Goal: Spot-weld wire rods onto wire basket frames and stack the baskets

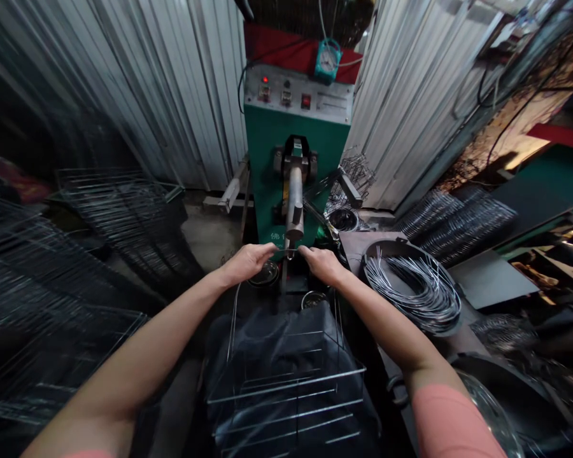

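My left hand (252, 262) is closed in a pinch at one side of a short, thin metal wire (284, 249). From the other side, my right hand (321, 263) pinches the same wire. It spans level between my fingers, right at the tip below the machine's thick metal arm (295, 197). This arm juts from a green spot-welding machine (267, 159). Over my lap lies a wire rack (286, 385) with several parallel rods; its side wires rise towards my hands. Whether those wires join the held wire, I cannot tell.
On the right stands a round pan (367, 254) with a coil of cut wires (417, 292). Stacked wire racks (124, 210) fill the left side, blurred. Corrugated metal sheeting (186, 89) stands behind. A teal clock-like gauge (328, 60) hangs on the machine's top.
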The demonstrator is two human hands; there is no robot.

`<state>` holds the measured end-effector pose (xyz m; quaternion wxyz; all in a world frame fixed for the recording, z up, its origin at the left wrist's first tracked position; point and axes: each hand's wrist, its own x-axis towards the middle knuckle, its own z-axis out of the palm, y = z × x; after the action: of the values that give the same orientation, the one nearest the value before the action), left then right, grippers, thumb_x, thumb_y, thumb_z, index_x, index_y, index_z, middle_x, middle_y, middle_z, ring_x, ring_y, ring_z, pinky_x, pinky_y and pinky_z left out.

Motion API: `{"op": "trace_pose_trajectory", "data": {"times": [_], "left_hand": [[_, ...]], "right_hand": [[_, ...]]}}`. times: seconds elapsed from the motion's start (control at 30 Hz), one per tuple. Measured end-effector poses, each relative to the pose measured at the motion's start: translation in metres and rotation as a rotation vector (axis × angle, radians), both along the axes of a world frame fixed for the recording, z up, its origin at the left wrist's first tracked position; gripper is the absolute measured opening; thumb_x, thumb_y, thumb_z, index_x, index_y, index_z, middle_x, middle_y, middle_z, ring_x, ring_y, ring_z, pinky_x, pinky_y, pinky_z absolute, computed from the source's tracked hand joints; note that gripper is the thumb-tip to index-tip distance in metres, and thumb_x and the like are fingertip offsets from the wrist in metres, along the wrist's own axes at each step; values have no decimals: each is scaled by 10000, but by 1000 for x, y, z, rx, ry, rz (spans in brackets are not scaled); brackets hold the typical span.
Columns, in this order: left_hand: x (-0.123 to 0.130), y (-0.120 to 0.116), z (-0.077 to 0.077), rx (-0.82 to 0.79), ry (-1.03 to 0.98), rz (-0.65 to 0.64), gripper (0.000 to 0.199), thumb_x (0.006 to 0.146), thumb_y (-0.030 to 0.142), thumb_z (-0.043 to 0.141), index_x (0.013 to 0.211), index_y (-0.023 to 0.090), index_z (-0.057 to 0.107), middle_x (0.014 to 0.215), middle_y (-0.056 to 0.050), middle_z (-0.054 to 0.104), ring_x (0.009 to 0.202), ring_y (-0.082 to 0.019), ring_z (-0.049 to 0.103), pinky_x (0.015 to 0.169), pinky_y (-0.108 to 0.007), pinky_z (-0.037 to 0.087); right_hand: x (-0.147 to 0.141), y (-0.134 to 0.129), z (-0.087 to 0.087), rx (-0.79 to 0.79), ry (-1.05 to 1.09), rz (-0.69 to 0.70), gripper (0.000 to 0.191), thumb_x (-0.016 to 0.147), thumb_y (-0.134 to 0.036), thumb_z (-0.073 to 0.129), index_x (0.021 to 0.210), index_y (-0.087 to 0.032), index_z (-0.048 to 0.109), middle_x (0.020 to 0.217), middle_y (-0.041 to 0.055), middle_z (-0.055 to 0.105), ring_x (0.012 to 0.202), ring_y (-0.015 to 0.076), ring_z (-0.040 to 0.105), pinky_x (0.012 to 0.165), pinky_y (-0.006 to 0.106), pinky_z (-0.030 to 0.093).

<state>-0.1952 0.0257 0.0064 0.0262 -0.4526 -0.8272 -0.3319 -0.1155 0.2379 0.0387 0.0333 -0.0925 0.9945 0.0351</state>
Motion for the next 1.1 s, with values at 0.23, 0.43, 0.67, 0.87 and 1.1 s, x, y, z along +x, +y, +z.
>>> {"op": "trace_pose_trajectory", "data": {"times": [0.23, 0.43, 0.67, 0.87, 1.1], "left_hand": [[1, 8, -19, -163, -122, 14, 242, 848, 243, 385, 938, 178, 600, 642, 5, 603, 591, -119, 546, 572, -194, 386], [-9, 15, -24, -147, -112, 16, 239, 840, 257, 391, 930, 189, 602, 720, -17, 638, 661, -133, 577, 611, -206, 398], [-12, 13, -29, -137, -78, 48, 250, 836, 264, 388, 922, 188, 611, 692, -13, 635, 626, -131, 570, 602, -209, 395], [-13, 13, -28, -116, -80, 52, 234, 838, 267, 403, 906, 196, 616, 687, -7, 641, 621, -122, 570, 597, -199, 394], [-11, 13, -24, -132, -109, 40, 248, 845, 267, 382, 913, 185, 605, 735, -24, 656, 673, -141, 599, 620, -211, 406]], "right_hand": [[-1, 0, -26, 14, -110, -9, 384, 912, -175, 292, 1277, -221, 402, 1069, 116, 622, 945, 231, 618, 755, 300, 453], [-5, 6, -26, 17, -94, 2, 377, 909, -171, 289, 1260, -212, 418, 1077, 114, 623, 953, 241, 613, 746, 309, 450], [-8, 5, -28, -10, -76, -12, 353, 934, -208, 268, 1246, -223, 432, 1070, 107, 634, 944, 227, 615, 732, 290, 435], [-11, 6, -30, -20, -78, -4, 334, 934, -210, 280, 1229, -220, 438, 1067, 101, 643, 938, 221, 613, 717, 282, 423], [-11, 7, -33, -38, -69, -23, 335, 937, -216, 272, 1221, -209, 450, 1064, 97, 640, 934, 211, 608, 711, 271, 412]]}}
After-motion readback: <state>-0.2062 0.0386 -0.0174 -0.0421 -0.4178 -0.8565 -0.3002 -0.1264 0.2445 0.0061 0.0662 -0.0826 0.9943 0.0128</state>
